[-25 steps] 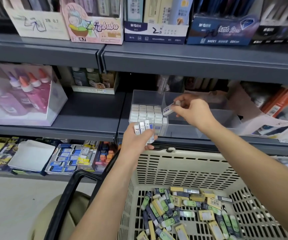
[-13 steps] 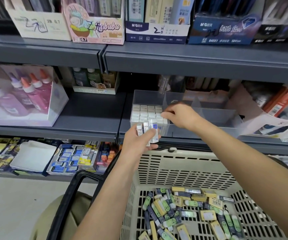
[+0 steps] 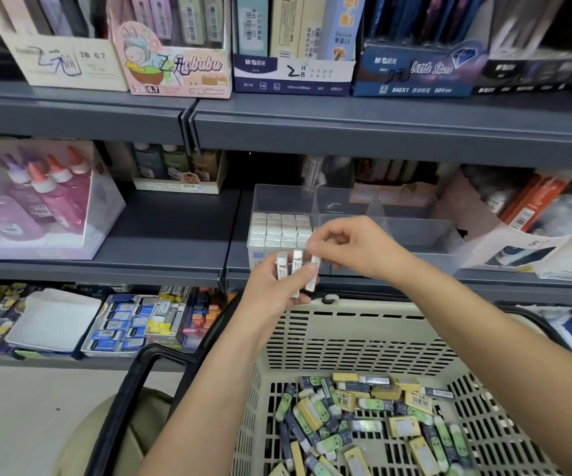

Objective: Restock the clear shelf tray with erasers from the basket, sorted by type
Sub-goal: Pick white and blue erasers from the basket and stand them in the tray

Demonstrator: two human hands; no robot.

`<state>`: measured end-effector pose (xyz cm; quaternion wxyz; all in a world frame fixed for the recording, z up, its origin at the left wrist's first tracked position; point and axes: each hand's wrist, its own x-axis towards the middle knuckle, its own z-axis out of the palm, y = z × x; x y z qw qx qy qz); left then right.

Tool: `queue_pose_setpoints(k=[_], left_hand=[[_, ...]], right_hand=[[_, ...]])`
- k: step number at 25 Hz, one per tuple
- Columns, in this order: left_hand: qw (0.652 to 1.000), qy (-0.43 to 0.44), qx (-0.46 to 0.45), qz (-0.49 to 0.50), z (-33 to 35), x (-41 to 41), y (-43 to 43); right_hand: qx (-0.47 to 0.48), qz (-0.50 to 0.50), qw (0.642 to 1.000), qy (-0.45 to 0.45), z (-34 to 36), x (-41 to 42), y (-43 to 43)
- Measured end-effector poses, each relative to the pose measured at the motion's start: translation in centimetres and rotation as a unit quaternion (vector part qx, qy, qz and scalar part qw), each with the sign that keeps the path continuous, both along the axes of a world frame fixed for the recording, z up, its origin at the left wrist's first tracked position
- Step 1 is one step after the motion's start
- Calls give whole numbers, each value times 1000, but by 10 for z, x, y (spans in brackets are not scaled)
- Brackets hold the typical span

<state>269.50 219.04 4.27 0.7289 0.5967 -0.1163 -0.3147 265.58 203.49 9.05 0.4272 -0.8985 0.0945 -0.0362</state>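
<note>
My left hand (image 3: 277,286) grips a small bunch of white erasers (image 3: 297,266) upright, just in front of the clear shelf tray (image 3: 411,228). My right hand (image 3: 349,245) reaches over from the right and pinches the top of the rightmost eraser in that bunch. The tray's left compartment holds neat rows of white erasers (image 3: 281,228); its other compartments look bare. Below, the beige basket (image 3: 356,338) holds several loose erasers (image 3: 363,417) in green, yellow and dark sleeves.
The tray sits on a grey middle shelf (image 3: 160,242). A box of glue bottles (image 3: 33,201) stands at the left, torn packs (image 3: 532,228) at the right. Pencil-lead boxes (image 3: 291,46) fill the upper shelf. The basket's black handle (image 3: 129,393) hangs at the lower left.
My right hand set one eraser down into the tray's left compartment, then came back to the bunch in my left hand and pinched another. My left hand stayed nearly still.
</note>
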Motion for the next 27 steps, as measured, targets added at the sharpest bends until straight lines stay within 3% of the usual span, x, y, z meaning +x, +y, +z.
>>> queue_pose_setpoints(k=[5, 10, 17, 23, 27], left_hand=[[997, 48, -18, 66, 0, 5, 1], [996, 58, -5, 70, -1, 6, 0], [996, 40, 5, 77, -2, 9, 0], [996, 32, -10, 80, -5, 9, 2], [994, 51, -40, 90, -4, 11, 6]], right_hand=[[79, -71, 994, -28, 7, 4, -27], [57, -187, 976, -92, 1, 39, -44], [-72, -185, 976, -90, -7, 53, -38], [-158, -143, 977, 21, -5, 65, -29], [-267, -69, 960, 52, -20, 57, -23]])
